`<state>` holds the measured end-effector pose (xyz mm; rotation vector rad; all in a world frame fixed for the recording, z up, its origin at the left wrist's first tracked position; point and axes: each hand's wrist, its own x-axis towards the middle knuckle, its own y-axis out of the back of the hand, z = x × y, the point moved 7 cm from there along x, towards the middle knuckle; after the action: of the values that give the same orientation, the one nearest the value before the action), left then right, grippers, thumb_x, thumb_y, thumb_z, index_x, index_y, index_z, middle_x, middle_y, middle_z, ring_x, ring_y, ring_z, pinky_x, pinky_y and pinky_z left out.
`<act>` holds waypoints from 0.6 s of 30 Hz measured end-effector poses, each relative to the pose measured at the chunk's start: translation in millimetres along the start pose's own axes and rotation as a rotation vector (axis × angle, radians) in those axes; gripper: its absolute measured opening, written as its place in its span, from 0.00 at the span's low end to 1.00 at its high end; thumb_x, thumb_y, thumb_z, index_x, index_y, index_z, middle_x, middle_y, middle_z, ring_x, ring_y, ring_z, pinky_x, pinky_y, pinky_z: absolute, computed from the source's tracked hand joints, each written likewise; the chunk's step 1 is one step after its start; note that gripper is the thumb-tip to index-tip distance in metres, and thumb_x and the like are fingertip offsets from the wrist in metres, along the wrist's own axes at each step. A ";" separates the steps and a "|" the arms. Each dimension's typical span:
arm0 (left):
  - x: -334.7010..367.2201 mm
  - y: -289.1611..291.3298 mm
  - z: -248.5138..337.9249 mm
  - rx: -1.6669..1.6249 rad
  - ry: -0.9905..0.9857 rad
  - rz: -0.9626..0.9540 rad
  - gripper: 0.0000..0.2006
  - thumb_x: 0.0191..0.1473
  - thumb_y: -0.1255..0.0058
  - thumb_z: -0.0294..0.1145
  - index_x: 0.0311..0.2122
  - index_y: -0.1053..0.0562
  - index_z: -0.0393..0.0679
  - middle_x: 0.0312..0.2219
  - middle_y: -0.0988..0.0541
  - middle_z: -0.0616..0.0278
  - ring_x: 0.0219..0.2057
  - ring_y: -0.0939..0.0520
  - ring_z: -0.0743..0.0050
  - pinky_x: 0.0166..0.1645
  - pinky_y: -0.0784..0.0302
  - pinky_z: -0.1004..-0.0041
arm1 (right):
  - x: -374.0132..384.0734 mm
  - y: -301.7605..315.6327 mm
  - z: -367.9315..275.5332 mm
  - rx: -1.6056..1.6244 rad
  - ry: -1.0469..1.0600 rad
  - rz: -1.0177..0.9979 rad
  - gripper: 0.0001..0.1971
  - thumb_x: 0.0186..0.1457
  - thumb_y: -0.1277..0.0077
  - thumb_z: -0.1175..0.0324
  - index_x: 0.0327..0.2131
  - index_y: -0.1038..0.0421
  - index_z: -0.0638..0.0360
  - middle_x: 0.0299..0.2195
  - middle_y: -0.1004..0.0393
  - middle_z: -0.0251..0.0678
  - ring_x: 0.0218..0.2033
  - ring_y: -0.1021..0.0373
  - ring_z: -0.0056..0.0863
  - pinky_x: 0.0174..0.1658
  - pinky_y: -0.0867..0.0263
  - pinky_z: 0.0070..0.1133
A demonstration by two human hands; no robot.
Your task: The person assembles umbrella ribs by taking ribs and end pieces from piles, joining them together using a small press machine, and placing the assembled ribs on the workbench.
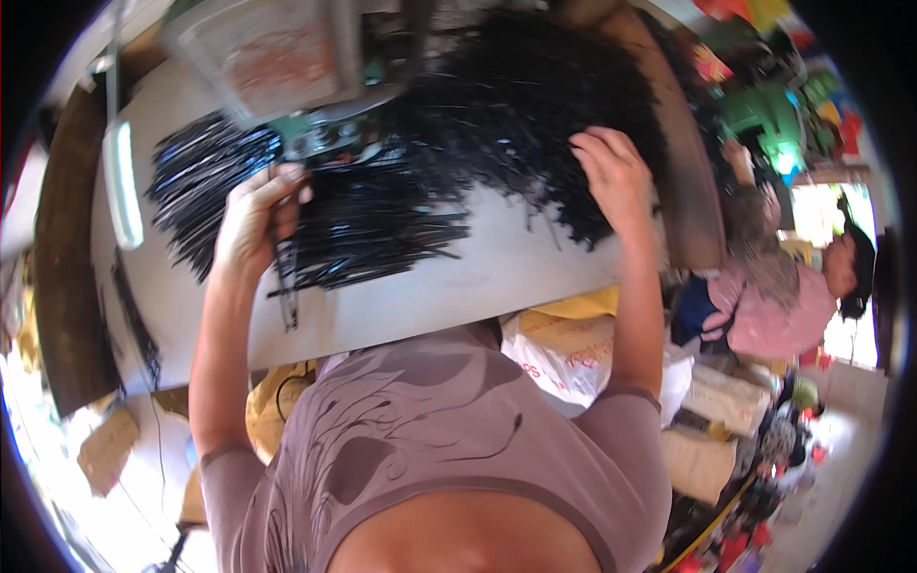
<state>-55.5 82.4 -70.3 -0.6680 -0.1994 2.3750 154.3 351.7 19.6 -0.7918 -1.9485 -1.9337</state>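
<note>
My left hand (256, 218) is closed, thumb against fingers, over a spread of thin black strips. A few black strips (288, 291) hang below its fingers toward the table's near edge. Beside it, one bundle of black strips (205, 181) lies to the left and another (377, 229) to the right, roughly lined up. My right hand (616, 181) is raised at the front of a large tangled heap of black strips (535, 86). Its fingers are loosely bent and slightly apart, with nothing visible in them. Its thumb is partly hidden.
A white table (411, 306) lies before me, with a grey machine (277, 57) at its back. A lamp tube (124, 186) glows at left. Wooden boards (683, 143) edge the right side. White sacks (564, 353) are by my right arm. Further right, a person in pink (783, 306) works.
</note>
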 end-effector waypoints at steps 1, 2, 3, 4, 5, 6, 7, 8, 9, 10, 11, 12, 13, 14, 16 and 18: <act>2.2 -1.8 -0.3 0.004 -0.014 -0.007 0.03 0.46 0.54 0.28 0.29 0.31 0.42 0.18 0.29 0.66 0.11 0.43 0.89 0.14 0.51 0.87 | 5.1 6.2 -12.2 0.005 0.061 0.039 0.08 0.39 0.48 0.76 0.28 0.30 0.56 0.27 0.32 0.32 0.28 0.34 0.29 0.29 0.36 0.22; 6.1 -5.2 -0.8 0.010 -0.026 -0.019 0.03 0.46 0.54 0.27 0.29 0.32 0.42 0.18 0.29 0.66 0.11 0.44 0.89 0.14 0.51 0.87 | 11.2 14.6 -27.1 0.007 0.118 0.081 0.09 0.38 0.48 0.76 0.28 0.29 0.55 0.26 0.32 0.32 0.27 0.34 0.28 0.28 0.36 0.22; 7.3 -7.9 -0.8 0.003 -0.026 -0.025 0.03 0.46 0.54 0.27 0.29 0.32 0.43 0.18 0.29 0.65 0.11 0.43 0.90 0.14 0.51 0.87 | 17.2 18.7 -43.0 0.020 0.161 0.111 0.10 0.37 0.47 0.77 0.29 0.29 0.55 0.24 0.32 0.31 0.25 0.35 0.27 0.26 0.37 0.21; 7.0 -9.5 -0.6 -0.003 -0.026 -0.031 0.04 0.46 0.54 0.26 0.30 0.32 0.43 0.18 0.29 0.65 0.11 0.43 0.90 0.14 0.51 0.87 | 25.6 22.6 -63.1 0.020 0.223 0.133 0.11 0.36 0.46 0.76 0.29 0.29 0.54 0.24 0.32 0.30 0.24 0.35 0.26 0.25 0.38 0.20; 7.0 -11.5 0.0 -0.006 -0.029 -0.025 0.04 0.46 0.54 0.26 0.31 0.32 0.44 0.18 0.29 0.65 0.11 0.43 0.90 0.14 0.51 0.87 | 32.8 25.1 -80.5 0.044 0.262 0.144 0.11 0.36 0.45 0.75 0.29 0.29 0.53 0.23 0.32 0.30 0.23 0.35 0.25 0.24 0.39 0.19; 6.4 -12.8 0.7 -0.012 -0.033 -0.017 0.05 0.46 0.53 0.25 0.31 0.32 0.44 0.18 0.29 0.65 0.11 0.42 0.90 0.14 0.51 0.88 | 38.8 23.6 -95.6 0.068 0.303 0.155 0.11 0.36 0.45 0.74 0.29 0.29 0.53 0.22 0.33 0.29 0.22 0.36 0.25 0.23 0.39 0.19; 5.5 -11.6 0.6 -0.027 -0.047 -0.026 0.06 0.45 0.53 0.24 0.32 0.32 0.43 0.18 0.28 0.65 0.12 0.42 0.90 0.14 0.51 0.88 | 43.3 14.4 -106.6 0.093 0.293 0.137 0.11 0.36 0.44 0.73 0.29 0.29 0.52 0.19 0.33 0.29 0.20 0.36 0.25 0.21 0.40 0.19; 4.9 -11.7 0.7 -0.039 -0.055 -0.032 0.06 0.45 0.53 0.25 0.31 0.32 0.43 0.18 0.28 0.64 0.12 0.41 0.90 0.14 0.51 0.88 | 48.1 1.9 -115.0 0.245 0.275 0.161 0.09 0.40 0.45 0.71 0.30 0.29 0.54 0.17 0.34 0.30 0.18 0.37 0.26 0.20 0.40 0.19; 5.1 -12.6 -0.2 -0.053 -0.050 -0.031 0.06 0.46 0.53 0.25 0.32 0.32 0.43 0.18 0.29 0.64 0.12 0.41 0.90 0.13 0.51 0.88 | 52.2 -24.3 -112.4 0.456 0.111 0.035 0.08 0.42 0.47 0.70 0.30 0.29 0.55 0.17 0.34 0.30 0.17 0.37 0.24 0.20 0.40 0.19; 4.8 -13.1 -0.5 -0.067 -0.045 -0.028 0.06 0.47 0.54 0.25 0.33 0.32 0.44 0.18 0.29 0.64 0.12 0.40 0.91 0.13 0.51 0.89 | 53.2 -53.6 -110.2 0.665 -0.055 -0.095 0.07 0.43 0.48 0.69 0.30 0.29 0.57 0.16 0.34 0.30 0.17 0.37 0.22 0.20 0.41 0.18; 4.6 -13.1 0.5 -0.066 -0.049 -0.024 0.06 0.47 0.54 0.25 0.33 0.32 0.44 0.18 0.29 0.64 0.12 0.40 0.91 0.13 0.51 0.89 | 53.9 -82.9 -110.6 0.855 -0.205 -0.241 0.08 0.45 0.49 0.68 0.30 0.29 0.60 0.17 0.33 0.30 0.17 0.38 0.18 0.20 0.41 0.17; 4.7 -13.7 0.9 -0.062 -0.051 -0.028 0.06 0.47 0.54 0.25 0.33 0.31 0.44 0.18 0.29 0.64 0.12 0.40 0.91 0.13 0.51 0.89 | 52.8 -108.4 -113.4 1.040 -0.360 -0.389 0.09 0.46 0.50 0.68 0.29 0.29 0.62 0.17 0.33 0.30 0.17 0.38 0.15 0.20 0.42 0.15; 5.0 -14.4 1.2 -0.059 -0.051 -0.032 0.06 0.47 0.54 0.25 0.33 0.31 0.44 0.18 0.28 0.65 0.11 0.40 0.91 0.13 0.51 0.89 | 58.0 -115.5 -119.1 1.043 -0.359 -0.388 0.09 0.46 0.50 0.68 0.29 0.29 0.62 0.17 0.33 0.30 0.17 0.38 0.15 0.20 0.42 0.15; 4.7 -14.6 2.2 -0.058 -0.052 -0.031 0.06 0.47 0.54 0.25 0.33 0.31 0.44 0.18 0.28 0.65 0.11 0.40 0.91 0.13 0.51 0.89 | 59.5 -126.2 -126.3 1.191 -0.439 -0.447 0.09 0.46 0.51 0.68 0.29 0.29 0.64 0.17 0.33 0.29 0.17 0.39 0.13 0.20 0.43 0.14; 4.8 -15.6 4.6 -0.055 -0.064 -0.028 0.07 0.47 0.54 0.25 0.34 0.31 0.44 0.18 0.28 0.65 0.11 0.40 0.91 0.12 0.51 0.89 | 62.7 -136.0 -135.0 1.338 -0.523 -0.507 0.09 0.46 0.51 0.68 0.28 0.29 0.65 0.17 0.33 0.28 0.18 0.40 0.11 0.19 0.44 0.13; 5.4 -15.5 5.4 -0.066 -0.060 -0.027 0.07 0.47 0.54 0.25 0.35 0.31 0.44 0.18 0.28 0.65 0.11 0.41 0.91 0.12 0.52 0.89 | 64.0 -144.5 -139.2 1.446 -0.643 -0.551 0.09 0.46 0.51 0.68 0.27 0.29 0.65 0.16 0.35 0.26 0.17 0.41 0.11 0.19 0.46 0.10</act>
<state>-53.2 98.0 -63.2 -0.6207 -0.3118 2.3734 -3.0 233.5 -55.5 -0.3940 -3.2878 0.0941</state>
